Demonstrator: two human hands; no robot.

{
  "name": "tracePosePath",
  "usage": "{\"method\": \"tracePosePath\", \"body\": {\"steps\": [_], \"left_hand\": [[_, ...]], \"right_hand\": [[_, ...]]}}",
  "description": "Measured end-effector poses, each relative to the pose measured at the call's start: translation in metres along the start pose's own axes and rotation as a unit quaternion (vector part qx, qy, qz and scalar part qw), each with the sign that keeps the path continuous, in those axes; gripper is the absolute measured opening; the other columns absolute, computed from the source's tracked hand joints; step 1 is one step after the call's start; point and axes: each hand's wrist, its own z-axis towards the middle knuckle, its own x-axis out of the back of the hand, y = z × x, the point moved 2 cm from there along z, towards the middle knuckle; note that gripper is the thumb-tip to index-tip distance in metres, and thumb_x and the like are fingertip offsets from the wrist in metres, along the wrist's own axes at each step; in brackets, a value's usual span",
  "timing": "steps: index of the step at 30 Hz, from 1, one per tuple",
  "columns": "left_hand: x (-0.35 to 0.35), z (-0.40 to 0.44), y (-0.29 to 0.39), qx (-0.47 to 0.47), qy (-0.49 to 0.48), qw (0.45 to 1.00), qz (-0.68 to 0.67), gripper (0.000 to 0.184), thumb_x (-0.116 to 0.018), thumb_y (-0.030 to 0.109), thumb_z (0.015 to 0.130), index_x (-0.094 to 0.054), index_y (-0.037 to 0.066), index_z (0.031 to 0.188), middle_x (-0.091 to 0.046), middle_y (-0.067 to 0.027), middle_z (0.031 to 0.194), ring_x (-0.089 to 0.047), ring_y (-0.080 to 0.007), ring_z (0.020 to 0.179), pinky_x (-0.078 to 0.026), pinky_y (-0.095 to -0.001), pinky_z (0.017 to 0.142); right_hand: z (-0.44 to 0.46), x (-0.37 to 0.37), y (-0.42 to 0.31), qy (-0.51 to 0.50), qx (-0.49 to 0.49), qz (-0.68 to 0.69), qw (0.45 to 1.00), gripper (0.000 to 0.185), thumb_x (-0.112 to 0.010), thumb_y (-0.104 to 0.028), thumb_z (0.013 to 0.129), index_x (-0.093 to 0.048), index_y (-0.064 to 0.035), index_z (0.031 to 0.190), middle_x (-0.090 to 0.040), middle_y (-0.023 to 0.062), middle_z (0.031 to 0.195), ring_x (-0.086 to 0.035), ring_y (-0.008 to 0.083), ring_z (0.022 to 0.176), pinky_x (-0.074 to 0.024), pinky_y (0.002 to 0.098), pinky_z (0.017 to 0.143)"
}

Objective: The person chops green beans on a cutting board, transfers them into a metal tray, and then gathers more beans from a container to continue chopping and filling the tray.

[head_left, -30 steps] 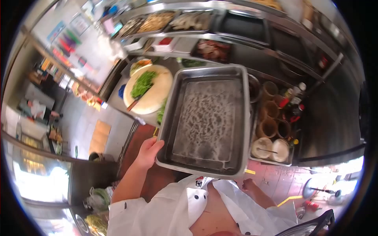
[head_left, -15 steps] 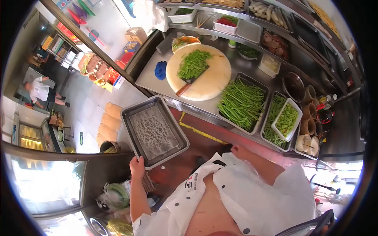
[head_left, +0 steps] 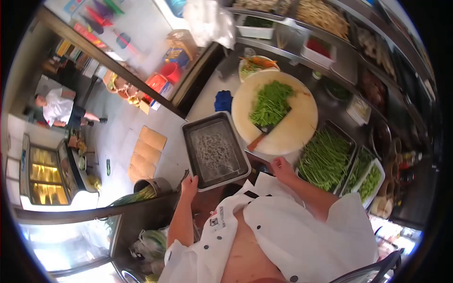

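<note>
Metal tray at your 11 o'clock, near rim gripped by your left hand; whether the counter bears any weight, can't tell. Your right hand, 12 o'clock: fingers curled narrow, nothing visible in them. Greens on the round board, 12 o'clock, look cut, knife laid down; long stalks, 1 o'clock, look uncut. Tray: dark grey, shallow, rectangular, pale mottled base, no food in it.

Distant person in white shirt
</note>
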Motion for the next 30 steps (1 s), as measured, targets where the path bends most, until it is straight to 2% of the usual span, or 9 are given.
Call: {"method": "tracePosePath", "body": {"steps": [5, 10, 18, 20, 22, 24, 26, 29, 30], "left_hand": [[0.006, 0.085, 0.002, -0.044, -0.035, 0.994, 0.096, 0.056, -0.050, 0.049, 0.102, -0.069, -0.003, 0.092, -0.070, -0.0300, 0.095, -0.066, -0.0496, 0.101, -0.051, -0.0582, 0.089], [0.003, 0.175, -0.001, -0.046, -0.060, 0.994, 0.084, 0.051, -0.050, 0.047, 0.103, -0.067, -0.001, 0.099, -0.070, -0.0293, 0.099, -0.066, -0.0504, 0.100, -0.052, -0.0578, 0.090], [0.004, 0.313, 0.016, -0.237, -0.093, 0.949, 0.184, 0.044, -0.038, 0.031, 0.110, -0.066, 0.001, 0.096, -0.068, -0.0237, 0.106, -0.069, -0.0443, 0.093, -0.056, -0.0570, 0.081], [0.017, 0.330, 0.034, -0.247, -0.097, 0.950, 0.163, 0.046, -0.040, 0.035, 0.109, -0.065, -0.001, 0.094, -0.068, -0.0269, 0.104, -0.067, -0.0477, 0.093, -0.054, -0.0584, 0.085], [0.004, 0.365, 0.022, -0.247, -0.086, 0.958, 0.114, 0.049, -0.045, 0.041, 0.107, -0.064, -0.002, 0.093, -0.068, -0.0285, 0.101, -0.066, -0.0501, 0.094, -0.053, -0.0578, 0.086], [-0.001, 0.384, 0.017, -0.234, -0.107, 0.962, 0.091, 0.052, -0.049, 0.045, 0.106, -0.063, -0.003, 0.092, -0.068, -0.0291, 0.099, -0.065, -0.0511, 0.094, -0.052, -0.0567, 0.085], [0.016, 0.384, 0.032, -0.118, -0.161, 0.978, 0.056, 0.058, -0.057, 0.055, 0.101, -0.061, -0.003, 0.095, -0.068, -0.0271, 0.094, -0.065, -0.0480, 0.090, -0.051, -0.0523, 0.083], [0.019, 0.388, 0.023, -0.085, -0.180, 0.980, 0.003, 0.063, -0.060, 0.062, 0.098, -0.062, -0.001, 0.103, -0.065, -0.0178, 0.092, -0.063, -0.0351, 0.083, -0.050, -0.0480, 0.079], [0.023, 0.386, 0.020, -0.090, -0.168, 0.982, 0.010, 0.064, -0.066, 0.059, 0.095, -0.060, -0.003, 0.110, -0.068, -0.0202, 0.099, -0.067, -0.0346, 0.094, -0.052, -0.0467, 0.083]], "right_hand": [[0.067, 0.009, -0.031, 0.128, 0.024, -0.019, 0.991, 0.047, -0.067, -0.039, 0.097, -0.055, -0.0084, 0.131, -0.069, 0.0159, 0.108, -0.069, 0.0310, 0.091, -0.0555, 0.0450, 0.083], [0.086, 0.000, -0.048, 0.130, -0.054, 0.080, 0.987, 0.047, -0.066, -0.033, 0.100, -0.049, -0.0060, 0.133, -0.061, 0.0115, 0.105, -0.061, 0.0162, 0.066, -0.0505, 0.0325, 0.053], [0.050, -0.078, -0.006, 0.220, -0.122, 0.062, 0.966, 0.050, -0.066, -0.033, 0.098, -0.048, -0.0034, 0.135, -0.066, 0.0139, 0.097, -0.063, 0.0175, 0.066, -0.0516, 0.0363, 0.053], [0.014, -0.101, -0.063, 0.248, -0.147, 0.061, 0.956, 0.051, -0.067, -0.032, 0.097, -0.051, 0.0006, 0.134, -0.068, 0.0158, 0.087, -0.065, 0.0216, 0.064, -0.0528, 0.0383, 0.055], [0.023, -0.113, -0.003, 0.317, -0.119, -0.088, 0.937, 0.060, -0.069, -0.037, 0.095, -0.050, 0.0037, 0.135, -0.070, 0.0184, 0.090, -0.068, 0.0256, 0.071, -0.0554, 0.0404, 0.063], [0.012, -0.119, -0.051, 0.314, -0.181, -0.026, 0.931, 0.062, -0.067, -0.040, 0.094, -0.054, 0.0054, 0.133, -0.068, 0.0296, 0.116, -0.067, 0.0405, 0.112, -0.0521, 0.0448, 0.097], [0.012, -0.116, -0.104, 0.315, -0.192, 0.005, 0.930, 0.071, -0.069, -0.047, 0.091, -0.053, 0.0077, 0.133, -0.065, 0.0308, 0.123, -0.065, 0.0409, 0.116, -0.0512, 0.0456, 0.099], [0.042, -0.111, -0.118, 0.347, -0.194, -0.025, 0.917, 0.079, -0.072, -0.051, 0.087, -0.050, 0.0087, 0.134, -0.058, 0.0315, 0.131, -0.061, 0.0429, 0.121, -0.0493, 0.0470, 0.103], [0.055, -0.111, -0.118, 0.367, -0.185, -0.075, 0.909, 0.080, -0.073, -0.051, 0.086, -0.049, 0.0080, 0.135, -0.056, 0.0312, 0.132, -0.060, 0.0437, 0.122, -0.0492, 0.0477, 0.104]]}}
